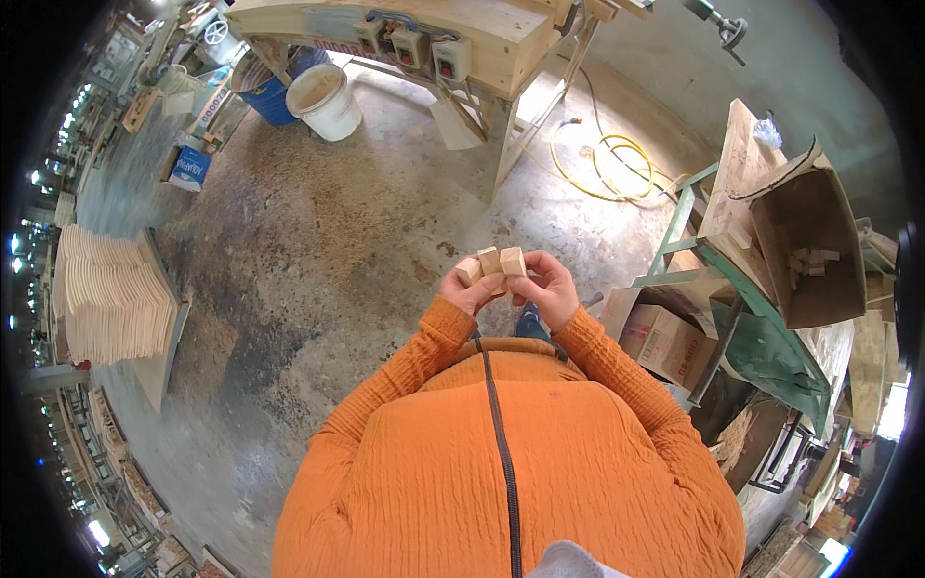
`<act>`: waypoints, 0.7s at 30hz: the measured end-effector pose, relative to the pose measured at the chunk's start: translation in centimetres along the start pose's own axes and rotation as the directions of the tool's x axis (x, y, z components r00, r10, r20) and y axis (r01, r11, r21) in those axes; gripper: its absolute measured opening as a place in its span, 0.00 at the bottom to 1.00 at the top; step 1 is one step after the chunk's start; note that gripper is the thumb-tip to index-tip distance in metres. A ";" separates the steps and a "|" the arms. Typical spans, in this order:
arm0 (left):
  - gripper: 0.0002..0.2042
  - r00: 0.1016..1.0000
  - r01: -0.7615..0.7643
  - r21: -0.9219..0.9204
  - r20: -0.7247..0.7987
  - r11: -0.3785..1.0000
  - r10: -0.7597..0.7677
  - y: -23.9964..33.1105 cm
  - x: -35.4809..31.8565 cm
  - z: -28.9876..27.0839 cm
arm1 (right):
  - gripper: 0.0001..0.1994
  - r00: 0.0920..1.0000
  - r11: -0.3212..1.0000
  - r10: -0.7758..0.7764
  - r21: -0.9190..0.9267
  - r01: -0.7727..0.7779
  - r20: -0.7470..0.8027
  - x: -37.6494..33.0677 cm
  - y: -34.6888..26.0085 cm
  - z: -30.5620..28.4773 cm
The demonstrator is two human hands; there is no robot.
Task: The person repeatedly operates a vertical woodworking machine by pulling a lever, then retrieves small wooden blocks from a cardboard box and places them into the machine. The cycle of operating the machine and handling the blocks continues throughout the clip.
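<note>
Both hands raised in front of the chest, over the zip of an orange cable-knit sweater [501, 453]. Left hand [469, 289] and right hand [547, 287] meet, fingers curled and closed around a row of three small wooden blocks [491, 263]. Blocks pale, raw-cut, roughly cubic, end grain facing up, pressed side by side and touching. Left thumb lies against the leftmost block; right fingertips pinch the rightmost one.

Landmark: the blocks in hand.

Below and around them: concrete floor [337, 222], mottled grey-brown, dusted with sawdust, rough-looking.

Beyond them, toward the top of the view: a workbench [482, 39] of light planed timber, with grey switch boxes [412, 48] fixed along its front edge. Up and left of the blocks: a white plastic bucket [326, 101], round, next to a blue barrel [275, 96].

Up and right of the blocks: a yellow hose [607, 164], coiled loosely on the floor.

Right of the blocks: a green-painted metal frame [752, 318] carrying an open cardboard box [809, 250], brown, with more small pale blocks inside. Lower right, near the frame's foot: a closed printed carton [665, 342].

Far left of the blocks: a stack of thin pale wooden panels [111, 299], edges fanned and wavy.
</note>
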State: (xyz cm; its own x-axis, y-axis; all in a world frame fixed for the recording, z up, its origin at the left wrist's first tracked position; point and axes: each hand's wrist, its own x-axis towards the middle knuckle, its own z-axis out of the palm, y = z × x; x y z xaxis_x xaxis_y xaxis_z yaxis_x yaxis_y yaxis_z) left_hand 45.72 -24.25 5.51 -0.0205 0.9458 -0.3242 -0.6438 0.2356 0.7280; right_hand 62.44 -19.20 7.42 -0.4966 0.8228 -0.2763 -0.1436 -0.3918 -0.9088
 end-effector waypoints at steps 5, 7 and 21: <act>0.17 0.993 -0.118 0.104 0.036 0.988 0.115 0.1 -0.2 -0.7 | 0.17 0.994 0.990 -0.102 -0.104 0.097 -0.042 0.1 0.3 0.2; 0.17 0.978 -0.206 0.181 0.059 0.962 0.198 0.1 -0.2 -0.7 | 0.18 0.982 0.962 -0.186 -0.205 0.181 -0.007 -0.1 0.1 0.6; 0.16 0.621 -0.754 0.596 0.510 0.276 0.596 4.1 -1.5 1.2 | 0.19 0.840 0.816 -0.524 -0.200 0.542 0.141 -2.0 -0.4 1.2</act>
State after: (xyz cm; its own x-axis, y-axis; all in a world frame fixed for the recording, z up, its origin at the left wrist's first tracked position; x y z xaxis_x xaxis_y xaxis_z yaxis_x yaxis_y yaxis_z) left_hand 44.05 -24.46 9.73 -0.0065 0.8413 0.5406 0.2935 -0.5152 0.8053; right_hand 62.46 -21.13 8.70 -0.4627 0.8385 0.2877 -0.2154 0.2085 -0.9540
